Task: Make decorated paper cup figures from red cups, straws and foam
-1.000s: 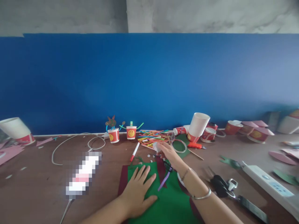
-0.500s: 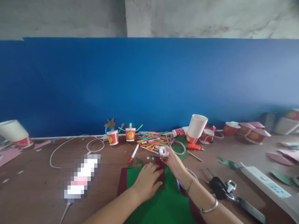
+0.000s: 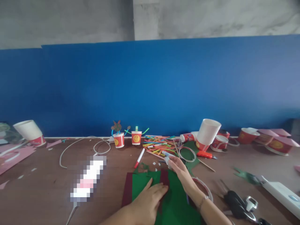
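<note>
Green paper [image 3: 181,203] lies at the front centre of the table, with a dark maroon strip [image 3: 164,176] on it and maroon paper [image 3: 127,189] showing at its left edge. My left hand [image 3: 150,198] rests on the green paper and the strip, fingers extended and palm down. Beyond the paper, my right hand [image 3: 178,166] is closed on a small white object [image 3: 167,160], probably a tape roll, partly covered by the fingers. Dark scissors lie partly hidden near that hand. Scraps of green and brown paper [image 3: 142,167] lie at the paper's far edge.
Coloured sticks [image 3: 159,145] are piled beyond my hands, beside a red-capped marker [image 3: 140,157]. Two decorated cups [image 3: 136,137] stand left of them. An orange cutter [image 3: 204,154], stacked cups [image 3: 208,132], keys [image 3: 236,203] and a power strip [image 3: 281,190] are to the right.
The view has shifted, so table items appear farther right. My left hand has moved lower over the paper and turned. My right hand has turned, hiding more of the white object.
</note>
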`<control>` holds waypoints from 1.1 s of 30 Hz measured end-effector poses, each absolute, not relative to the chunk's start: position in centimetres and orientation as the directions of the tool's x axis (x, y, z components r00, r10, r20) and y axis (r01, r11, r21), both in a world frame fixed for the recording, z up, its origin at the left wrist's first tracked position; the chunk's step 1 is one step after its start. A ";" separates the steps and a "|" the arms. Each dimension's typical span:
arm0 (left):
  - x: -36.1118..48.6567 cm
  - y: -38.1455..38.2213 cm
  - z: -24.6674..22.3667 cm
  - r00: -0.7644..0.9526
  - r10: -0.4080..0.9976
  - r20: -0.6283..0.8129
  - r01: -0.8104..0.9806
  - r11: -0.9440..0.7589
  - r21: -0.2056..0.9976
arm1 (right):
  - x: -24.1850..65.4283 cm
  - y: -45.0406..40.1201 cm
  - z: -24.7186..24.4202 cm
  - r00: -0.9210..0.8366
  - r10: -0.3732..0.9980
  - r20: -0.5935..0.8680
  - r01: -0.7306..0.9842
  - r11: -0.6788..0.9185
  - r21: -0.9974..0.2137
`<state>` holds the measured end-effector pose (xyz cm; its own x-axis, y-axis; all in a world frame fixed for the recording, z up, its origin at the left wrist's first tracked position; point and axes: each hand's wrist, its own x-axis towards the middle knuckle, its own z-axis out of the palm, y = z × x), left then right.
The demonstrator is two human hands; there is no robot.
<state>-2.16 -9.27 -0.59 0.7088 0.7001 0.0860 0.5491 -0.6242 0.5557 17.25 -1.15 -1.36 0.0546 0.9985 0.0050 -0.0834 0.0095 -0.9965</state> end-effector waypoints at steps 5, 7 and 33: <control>-1.6 -5.7 -1.3 0.254 0.907 0.335 0.467 -0.418 0.779 | 17.3 -1.2 -1.8 -0.026 0.987 0.160 0.079 0.162 -0.984; -0.8 -4.2 -1.3 0.021 0.942 0.336 0.343 -0.323 0.882 | 17.3 -1.9 -1.5 -0.104 0.971 0.215 0.256 0.235 -0.938; 0.0 -4.3 -3.2 0.161 0.900 0.405 0.537 -0.424 0.729 | 16.5 -3.0 0.0 -0.089 0.990 0.113 0.094 0.121 -0.988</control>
<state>0.02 -4.26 -3.22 0.1611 0.9000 0.4051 0.5370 -0.4243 0.7291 16.46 -3.00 -0.02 -0.0891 0.9896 0.1130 0.0937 0.1213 -0.9882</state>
